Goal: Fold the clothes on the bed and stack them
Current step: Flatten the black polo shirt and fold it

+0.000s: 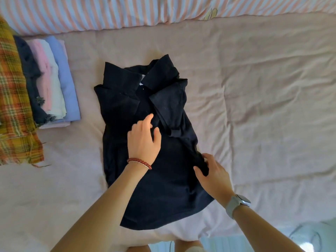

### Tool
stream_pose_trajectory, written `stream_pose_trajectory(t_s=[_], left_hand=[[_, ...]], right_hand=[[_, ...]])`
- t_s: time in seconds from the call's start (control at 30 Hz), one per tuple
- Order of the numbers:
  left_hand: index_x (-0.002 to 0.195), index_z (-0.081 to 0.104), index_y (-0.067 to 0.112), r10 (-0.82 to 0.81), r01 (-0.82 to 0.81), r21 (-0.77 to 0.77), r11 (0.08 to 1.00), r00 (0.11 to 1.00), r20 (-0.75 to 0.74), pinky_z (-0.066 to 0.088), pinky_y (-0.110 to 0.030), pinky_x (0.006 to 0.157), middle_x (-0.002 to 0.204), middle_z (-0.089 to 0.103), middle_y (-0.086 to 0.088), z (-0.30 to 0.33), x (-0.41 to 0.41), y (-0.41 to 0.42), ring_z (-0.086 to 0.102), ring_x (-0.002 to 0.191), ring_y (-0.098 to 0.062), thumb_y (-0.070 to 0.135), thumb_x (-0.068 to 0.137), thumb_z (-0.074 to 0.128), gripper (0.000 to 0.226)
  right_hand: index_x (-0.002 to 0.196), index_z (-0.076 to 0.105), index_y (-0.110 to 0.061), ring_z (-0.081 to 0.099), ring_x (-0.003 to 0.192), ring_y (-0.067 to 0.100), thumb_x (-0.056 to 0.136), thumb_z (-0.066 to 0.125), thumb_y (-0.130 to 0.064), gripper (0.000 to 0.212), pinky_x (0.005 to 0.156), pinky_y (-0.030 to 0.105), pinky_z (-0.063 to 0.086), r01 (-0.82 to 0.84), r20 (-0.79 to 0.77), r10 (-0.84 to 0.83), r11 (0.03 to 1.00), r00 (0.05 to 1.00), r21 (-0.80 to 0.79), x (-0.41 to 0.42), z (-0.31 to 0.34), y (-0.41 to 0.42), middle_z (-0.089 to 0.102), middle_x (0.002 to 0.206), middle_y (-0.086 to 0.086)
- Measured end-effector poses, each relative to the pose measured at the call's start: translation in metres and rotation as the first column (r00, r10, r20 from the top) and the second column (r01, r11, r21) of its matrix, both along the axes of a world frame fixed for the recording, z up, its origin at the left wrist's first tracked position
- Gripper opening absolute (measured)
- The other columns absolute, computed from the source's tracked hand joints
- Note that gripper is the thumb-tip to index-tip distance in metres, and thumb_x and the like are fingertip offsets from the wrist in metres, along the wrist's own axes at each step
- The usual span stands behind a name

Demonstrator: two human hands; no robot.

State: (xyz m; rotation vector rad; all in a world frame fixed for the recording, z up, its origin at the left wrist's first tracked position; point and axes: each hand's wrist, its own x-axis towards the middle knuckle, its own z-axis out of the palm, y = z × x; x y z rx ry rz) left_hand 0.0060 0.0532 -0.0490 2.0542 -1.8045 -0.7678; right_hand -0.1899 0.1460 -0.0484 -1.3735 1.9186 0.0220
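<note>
A dark navy collared shirt (163,193) lies lengthwise on the pink bed sheet (263,106), collar at the far end, both sleeves folded in over the body. My left hand (143,140), with a red bead bracelet, rests flat on the shirt's middle, fingers apart. My right hand (212,175), a watch on its wrist, pinches a fold of the shirt's right edge between thumb and fingers. A stack of folded clothes (54,84) in navy, pink, white and light blue sits at the left.
A yellow and orange plaid cloth (14,106) lies at the far left beside the stack. A striped pink and blue duvet (145,11) runs along the far side. The bed's near edge is at the bottom, with a white fan (312,237) on the floor at the lower right.
</note>
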Motion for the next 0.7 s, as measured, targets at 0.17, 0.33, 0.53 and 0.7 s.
stream_pose_trajectory(t_s=[0.17, 0.33, 0.53, 0.7], left_hand=[[0.146, 0.017, 0.024, 0.293, -0.168, 0.367, 0.915, 0.902, -0.317, 0.045, -0.018, 0.063, 0.084, 0.059, 0.012, 0.001, -0.035, -0.008, 0.058, 0.072, -0.009, 0.03, 0.089, 0.058, 0.071], [0.14, 0.036, 0.023, 0.196, -0.104, 0.259, 0.96, 0.912, -0.361, 0.051, -0.024, 0.074, 0.1, 0.047, 0.003, -0.005, -0.045, -0.015, 0.052, 0.069, -0.009, -0.001, 0.089, 0.052, 0.059], [0.144, 0.03, 0.023, -0.29, 0.228, 0.242, 0.943, 0.92, 0.264, 0.041, -0.037, 0.079, 0.124, 0.038, -0.01, -0.01, -0.038, 0.004, 0.043, 0.103, -0.025, 0.026, 0.096, 0.044, 0.05], [0.129, 0.055, 0.018, -0.261, 0.245, 0.111, 0.963, 0.95, 0.169, 0.037, -0.037, 0.085, 0.11, 0.049, -0.009, 0.003, -0.02, -0.008, 0.046, 0.1, -0.026, 0.024, 0.094, 0.048, 0.036]], right_hand=[[0.117, 0.043, -0.021, 0.062, 0.074, 0.027, 0.093, 0.048, -0.031, 0.027, 0.064, 0.031, 0.046, 0.058, -0.005, -0.058, 0.998, 0.998, -0.012, -0.008, 0.0, 0.017, 0.063, 0.085, -0.003], [0.12, 0.047, -0.016, 0.057, 0.073, 0.033, 0.095, 0.046, -0.021, 0.026, 0.062, 0.037, 0.047, 0.035, -0.064, -0.04, 0.996, 0.997, -0.081, -0.017, 0.005, 0.049, 0.05, 0.113, 0.003], [0.126, 0.056, -0.01, 0.059, 0.087, 0.029, 0.078, 0.061, -0.008, 0.049, 0.048, 0.032, 0.048, -0.375, -0.169, 0.368, 0.927, 0.914, -0.009, -0.023, 0.01, 0.074, 0.056, 0.118, 0.011], [0.088, 0.064, -0.008, 0.062, 0.087, 0.032, 0.081, 0.047, -0.016, 0.021, 0.075, 0.041, 0.05, -0.238, -0.153, 0.201, 0.927, 0.968, -0.29, -0.02, 0.02, 0.027, 0.062, 0.106, 0.013]])
